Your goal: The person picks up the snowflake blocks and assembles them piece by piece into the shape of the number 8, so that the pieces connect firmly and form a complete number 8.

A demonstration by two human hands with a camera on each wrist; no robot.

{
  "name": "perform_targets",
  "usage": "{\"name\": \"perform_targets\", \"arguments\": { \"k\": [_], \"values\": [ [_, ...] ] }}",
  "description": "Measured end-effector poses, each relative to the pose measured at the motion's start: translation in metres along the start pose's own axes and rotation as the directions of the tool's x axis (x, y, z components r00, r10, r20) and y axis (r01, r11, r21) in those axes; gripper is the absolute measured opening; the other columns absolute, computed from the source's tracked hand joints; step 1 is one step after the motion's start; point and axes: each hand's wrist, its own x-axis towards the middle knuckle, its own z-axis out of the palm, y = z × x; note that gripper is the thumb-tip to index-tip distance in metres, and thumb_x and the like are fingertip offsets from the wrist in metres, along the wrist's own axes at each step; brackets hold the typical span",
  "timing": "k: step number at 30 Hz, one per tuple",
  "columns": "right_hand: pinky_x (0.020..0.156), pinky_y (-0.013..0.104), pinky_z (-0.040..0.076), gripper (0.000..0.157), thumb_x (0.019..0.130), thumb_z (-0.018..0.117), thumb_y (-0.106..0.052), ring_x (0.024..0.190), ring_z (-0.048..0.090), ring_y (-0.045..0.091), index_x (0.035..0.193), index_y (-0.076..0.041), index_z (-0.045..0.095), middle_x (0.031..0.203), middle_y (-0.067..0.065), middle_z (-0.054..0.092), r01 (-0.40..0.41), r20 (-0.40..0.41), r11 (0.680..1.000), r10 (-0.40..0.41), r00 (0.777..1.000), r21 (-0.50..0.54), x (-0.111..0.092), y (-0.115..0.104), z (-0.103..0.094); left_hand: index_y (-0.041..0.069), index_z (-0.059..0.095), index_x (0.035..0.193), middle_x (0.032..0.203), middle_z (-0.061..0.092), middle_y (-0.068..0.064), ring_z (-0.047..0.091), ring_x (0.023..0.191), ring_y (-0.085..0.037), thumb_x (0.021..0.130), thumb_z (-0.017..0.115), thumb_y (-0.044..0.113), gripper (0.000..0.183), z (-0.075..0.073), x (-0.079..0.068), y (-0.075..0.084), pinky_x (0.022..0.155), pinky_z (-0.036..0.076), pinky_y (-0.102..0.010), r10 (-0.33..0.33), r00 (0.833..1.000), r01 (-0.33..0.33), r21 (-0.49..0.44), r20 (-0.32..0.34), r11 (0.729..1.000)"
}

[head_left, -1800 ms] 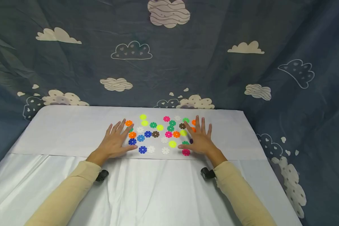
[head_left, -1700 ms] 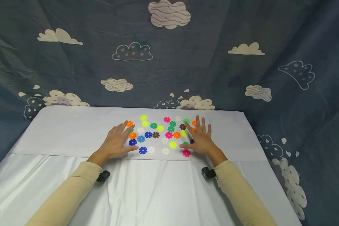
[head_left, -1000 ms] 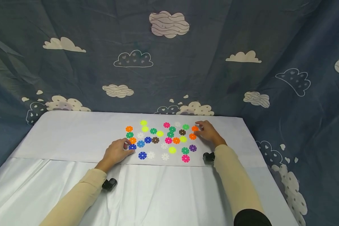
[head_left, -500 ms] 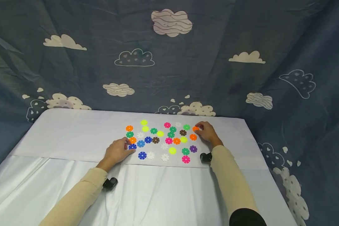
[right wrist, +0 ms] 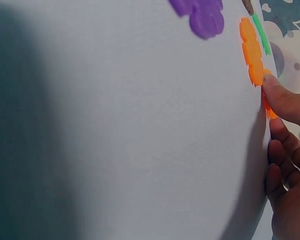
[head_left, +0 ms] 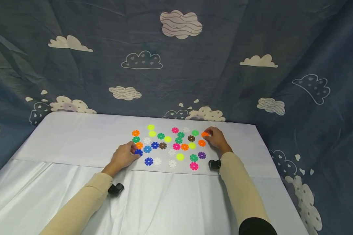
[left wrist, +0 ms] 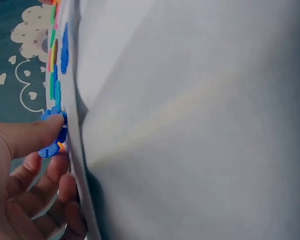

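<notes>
Many colourful notched, flower-shaped plastic discs lie spread on the white cloth in the head view. At the left of the spread, my left hand (head_left: 123, 156) pinches a dark blue disc (head_left: 139, 152) between thumb and fingers. In the left wrist view that blue disc (left wrist: 50, 150) shows tilted, partly covered by the thumb. On the far right side, an orange disc (head_left: 204, 134) is pinched by my right hand (head_left: 216, 138). A second orange disc (head_left: 201, 143) lies just nearer, beside that hand. The right wrist view shows the right thumb (right wrist: 285, 100) against the pinched orange disc.
The white-covered table (head_left: 85, 140) reaches back to a dark blue curtain (head_left: 206, 78) printed with clouds. A purple disc (head_left: 201, 155) and a pink disc (head_left: 194, 166) lie nearest the right forearm. Black wrist cameras (head_left: 116, 189) sit under both wrists.
Both hands were spread with fingers apart over the ends of the disc group. Since then each has drawn its fingers together, the left onto a blue disc, the right onto the far orange one.
</notes>
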Motion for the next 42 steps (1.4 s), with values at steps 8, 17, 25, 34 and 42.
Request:
{"name": "perform_targets", "arguments": {
  "k": [8,17,25,34,42],
  "values": [
    [0.091,0.042,0.046,0.029,0.091,0.068,-0.011,0.095,0.048,0.031,0.116,-0.002,0.057,0.105,0.017,0.056,0.05,-0.062,0.997,-0.047,0.997,0.055,-0.005,0.003,-0.001,-0.001,0.066,0.106,0.089,0.064,-0.008,0.053,0.08,-0.021,0.09,0.069,0.015,0.023,0.0,-0.001,0.001,0.078,0.047,-0.037,0.041,0.999,-0.039,-0.147,0.009,0.988],
    [0.084,0.037,0.052,0.021,0.089,0.068,-0.005,0.091,0.057,0.028,0.11,-0.001,0.065,0.107,0.016,0.063,0.128,-0.092,0.971,-0.111,0.99,0.204,-0.017,-0.011,0.003,-0.01,0.058,0.116,0.095,0.067,-0.015,0.068,0.075,-0.015,0.094,0.062,0.005,0.027,-0.002,-0.007,0.007,0.073,0.057,-0.026,-0.023,0.996,0.061,-0.498,0.084,0.865],
    [0.077,0.031,0.056,0.021,0.089,0.067,0.0,0.083,0.065,0.026,0.109,0.002,0.066,0.102,0.017,0.066,0.258,0.001,0.897,-0.277,0.961,0.36,-0.039,-0.051,0.014,-0.011,0.056,0.121,0.106,0.065,-0.019,0.067,0.087,-0.018,0.095,0.06,0.006,0.031,-0.001,-0.013,0.019,0.081,0.056,-0.03,-0.027,0.995,0.078,-0.58,0.096,0.811],
    [0.077,0.034,0.058,0.017,0.087,0.067,0.003,0.079,0.068,0.032,0.104,0.007,0.065,0.095,0.017,0.066,0.354,0.076,0.782,-0.452,0.889,0.512,-0.055,-0.114,0.042,-0.013,0.055,0.121,0.098,0.069,-0.018,0.069,0.082,-0.016,0.096,0.058,0.005,0.031,-0.002,-0.017,0.023,0.079,0.057,-0.031,0.018,0.998,0.03,-0.664,0.066,0.747],
    [0.077,0.041,0.058,0.012,0.087,0.065,0.006,0.079,0.07,0.028,0.099,0.007,0.068,0.095,0.018,0.067,0.401,0.167,0.727,-0.572,0.803,0.558,-0.058,-0.154,0.063,-0.009,0.059,0.118,0.094,0.071,-0.015,0.069,0.075,-0.012,0.095,0.061,0.007,0.028,-0.005,-0.015,0.028,0.077,0.057,-0.032,-0.031,0.999,0.045,-0.672,0.034,0.739]
  ]
}}
